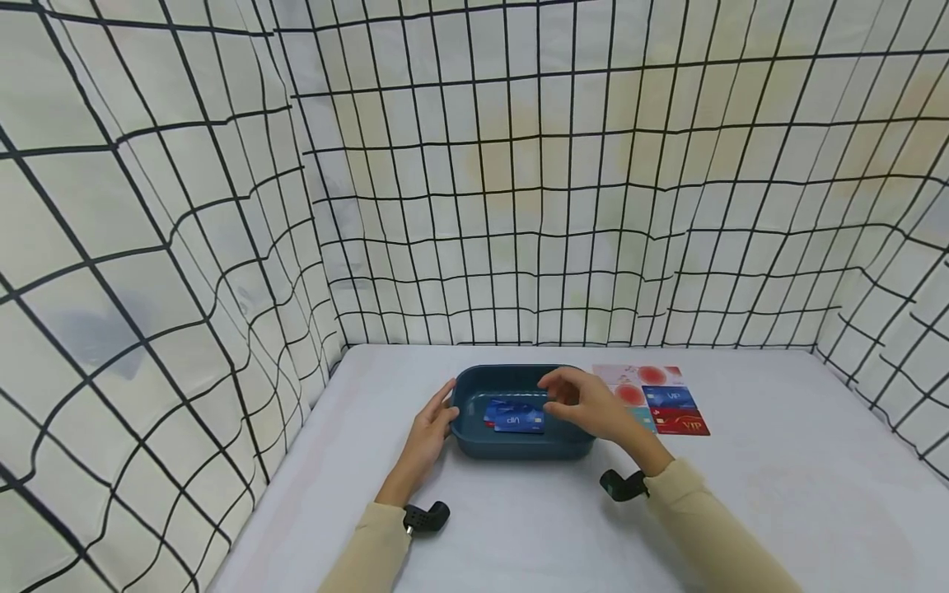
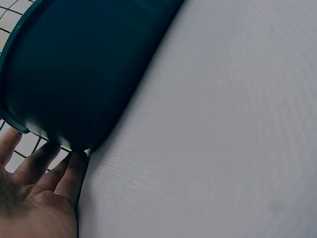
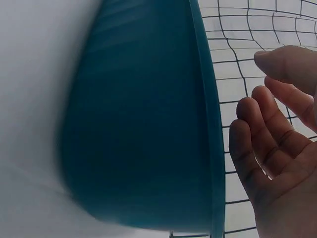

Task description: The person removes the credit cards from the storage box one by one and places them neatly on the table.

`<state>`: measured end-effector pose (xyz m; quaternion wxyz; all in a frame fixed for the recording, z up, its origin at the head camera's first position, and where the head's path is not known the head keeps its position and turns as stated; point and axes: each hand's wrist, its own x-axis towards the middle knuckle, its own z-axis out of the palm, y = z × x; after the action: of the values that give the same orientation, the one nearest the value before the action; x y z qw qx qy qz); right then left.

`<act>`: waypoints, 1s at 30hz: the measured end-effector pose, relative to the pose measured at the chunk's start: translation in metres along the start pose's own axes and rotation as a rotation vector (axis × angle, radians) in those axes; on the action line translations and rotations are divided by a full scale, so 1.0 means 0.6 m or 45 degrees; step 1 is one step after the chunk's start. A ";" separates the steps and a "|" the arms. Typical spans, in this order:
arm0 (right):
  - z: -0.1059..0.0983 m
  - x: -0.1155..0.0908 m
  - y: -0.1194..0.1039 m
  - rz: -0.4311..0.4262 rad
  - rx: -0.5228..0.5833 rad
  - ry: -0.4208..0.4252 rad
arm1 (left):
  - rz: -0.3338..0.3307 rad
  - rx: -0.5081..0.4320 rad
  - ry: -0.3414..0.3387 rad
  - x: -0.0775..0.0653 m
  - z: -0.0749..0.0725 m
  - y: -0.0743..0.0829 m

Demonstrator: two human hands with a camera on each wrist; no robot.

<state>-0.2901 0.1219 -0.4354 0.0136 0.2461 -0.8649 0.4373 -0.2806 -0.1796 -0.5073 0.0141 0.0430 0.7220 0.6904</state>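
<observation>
A dark teal plastic basin [image 1: 519,450] sits on the white table, with a few blue cards [image 1: 521,419] overlapping on its floor and a bit of red showing under them. My left hand [image 1: 426,430] rests its extended fingers against the basin's left end; in the left wrist view the fingertips [image 2: 73,161] meet the wall near its base. Over the basin's right end hovers my right hand [image 1: 591,403], its fingers loosely bent and thumb apart. Nothing lies between those fingers [image 3: 262,129] in the right wrist view.
Right of the basin lies a block of cards: a blue VIP card [image 1: 670,397], a red VIP card [image 1: 682,422], and pink ones with red circles [image 1: 652,375], partly behind my right hand. Black netting [image 1: 511,239] over white sheeting encloses the table's back and sides.
</observation>
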 end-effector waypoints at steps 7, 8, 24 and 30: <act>0.019 0.027 0.001 -0.007 0.009 -0.074 | -0.008 -0.004 0.005 0.000 -0.001 0.001; 0.021 0.030 0.002 -0.008 0.009 -0.084 | -0.006 0.001 0.004 0.000 -0.002 0.001; 0.063 0.068 0.036 -0.017 -0.104 -0.165 | 0.003 -0.005 0.004 0.001 -0.001 -0.001; 0.068 0.071 0.040 0.063 -0.208 -0.207 | 0.008 -0.012 -0.005 0.001 0.000 -0.001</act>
<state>-0.3304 0.0851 -0.4685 -0.0473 0.2572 -0.9017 0.3443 -0.2810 -0.1798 -0.5079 0.0137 0.0466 0.7187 0.6937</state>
